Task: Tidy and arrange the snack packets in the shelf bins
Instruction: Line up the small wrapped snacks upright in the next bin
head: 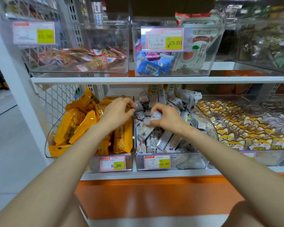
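Right hand point(166, 119) pinches white packet point(155, 115) over middle bin point(189, 162). Left hand point(119, 111) curled at yellow packets point(82, 123), can't tell if it's gripping. Packets likely light, crinkly, slippery: pinch the sealed ends.

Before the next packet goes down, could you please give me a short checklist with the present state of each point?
1. Right hand grips a white packet: ok, fingers curled round it above the middle bin.
2. Left hand load: cannot tell; its fingers curl at the wall between the two bins.
3. Middle bin tidy: not ok, packets lie jumbled and heaped at the back.
4. Orange packets aligned: not ok, they lie at mixed angles.
5. 8.90 tag and 15.80 tag unobstructed: ok.
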Tool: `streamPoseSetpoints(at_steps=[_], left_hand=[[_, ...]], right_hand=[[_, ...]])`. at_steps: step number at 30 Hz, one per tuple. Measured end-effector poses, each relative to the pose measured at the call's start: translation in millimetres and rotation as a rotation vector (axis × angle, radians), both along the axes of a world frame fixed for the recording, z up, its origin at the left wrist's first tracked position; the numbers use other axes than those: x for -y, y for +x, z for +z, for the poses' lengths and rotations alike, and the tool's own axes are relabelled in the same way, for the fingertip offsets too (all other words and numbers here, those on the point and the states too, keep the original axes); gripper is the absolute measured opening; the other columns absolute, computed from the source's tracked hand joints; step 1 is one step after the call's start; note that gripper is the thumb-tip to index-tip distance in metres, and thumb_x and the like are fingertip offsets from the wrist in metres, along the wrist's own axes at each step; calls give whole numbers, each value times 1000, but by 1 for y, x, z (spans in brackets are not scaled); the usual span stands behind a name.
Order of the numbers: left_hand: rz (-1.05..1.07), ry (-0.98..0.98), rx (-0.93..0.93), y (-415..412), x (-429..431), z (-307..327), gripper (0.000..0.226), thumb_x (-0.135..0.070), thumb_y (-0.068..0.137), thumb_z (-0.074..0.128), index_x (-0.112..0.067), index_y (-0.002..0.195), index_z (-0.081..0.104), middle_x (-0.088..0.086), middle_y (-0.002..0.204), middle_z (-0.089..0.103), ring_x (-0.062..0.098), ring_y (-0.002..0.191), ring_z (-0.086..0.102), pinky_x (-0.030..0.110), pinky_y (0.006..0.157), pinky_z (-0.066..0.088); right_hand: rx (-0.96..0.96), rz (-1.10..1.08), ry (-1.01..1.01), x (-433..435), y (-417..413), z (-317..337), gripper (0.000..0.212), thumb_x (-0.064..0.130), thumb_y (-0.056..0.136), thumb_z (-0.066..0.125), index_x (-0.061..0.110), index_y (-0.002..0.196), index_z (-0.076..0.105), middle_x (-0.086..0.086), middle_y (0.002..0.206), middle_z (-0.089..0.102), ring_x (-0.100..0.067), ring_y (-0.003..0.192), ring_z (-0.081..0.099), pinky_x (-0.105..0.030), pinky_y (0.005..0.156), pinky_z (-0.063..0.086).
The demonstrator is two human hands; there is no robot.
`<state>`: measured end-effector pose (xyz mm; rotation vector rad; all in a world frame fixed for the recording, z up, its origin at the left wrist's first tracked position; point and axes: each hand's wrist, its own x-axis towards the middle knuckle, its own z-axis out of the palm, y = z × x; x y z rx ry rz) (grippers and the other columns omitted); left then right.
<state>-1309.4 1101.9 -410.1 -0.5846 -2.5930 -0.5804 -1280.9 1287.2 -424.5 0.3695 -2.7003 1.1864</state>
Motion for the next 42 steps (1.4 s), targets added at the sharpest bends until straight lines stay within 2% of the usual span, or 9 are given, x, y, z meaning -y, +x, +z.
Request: streamPoseSetpoints(at_steps=[3,8,13,17,21,29,32,38,42], left_hand=[[5,-19,16,1,2,0,12,-25,91,58,-20,102,59,-3,107,56,17,107,50,26,76,33],[-8,-43,45,-1,-1,-3,17,-26,91,58,-18,105,59,1,114,57,19,111,50,28,81,35],[-19,-1,51,-3,-5,-2,15,-25,91,57,-18,103,60,0,114,59,17,107,51,27,78,35],[-23,18,45,-3,-6,-1,15,-24,91,57,-17,104,61,1,114,59,17,107,51,26,78,37],[-25,31,20,-3,-1,-5,14,-23,90,58,-17,103,61,1,110,59,17,106,52,26,78,36],[-109,80,10,-2,11,-8,12,-18,88,60,-17,100,61,-1,105,59,14,99,53,29,83,42],[-159,28,22,-5,6,-6,12,-19,88,60,-18,100,62,1,106,61,18,103,54,36,88,44],[-177,-61,26,-11,0,5,13,-22,87,60,-19,99,63,2,106,65,19,102,57,39,85,47],[-177,-120,33,-14,3,11,15,-21,88,59,-17,101,64,3,109,65,22,103,57,41,85,47]], right_hand=[[-70,-164,-157,-24,9,9,32,22,76,77,17,72,46,4,72,53,-5,63,48,-10,50,36],[-18,-218,343,-57,25,4,27,27,80,72,15,69,50,2,68,57,-10,61,49,-23,52,29],[-129,-171,627,-52,20,0,25,43,80,68,24,73,53,6,88,49,-17,92,43,-28,76,29],[-234,-32,560,-24,6,0,21,41,82,67,23,89,57,5,99,53,-16,102,45,-28,87,32],[-26,166,507,14,-18,-7,50,45,77,72,23,119,57,-2,120,56,-19,114,48,-34,94,41],[246,243,893,32,-52,-22,81,66,73,63,23,138,43,-8,121,62,-23,120,46,-38,103,35],[286,236,989,38,-57,-25,73,67,74,61,20,129,52,-8,115,65,-21,119,42,-41,106,27],[371,214,955,45,-61,-23,53,49,79,64,12,116,60,-7,122,56,-25,127,39,-48,109,30],[347,255,844,44,-51,-16,42,35,80,69,21,111,44,8,89,53,-20,105,49,-40,103,32]])
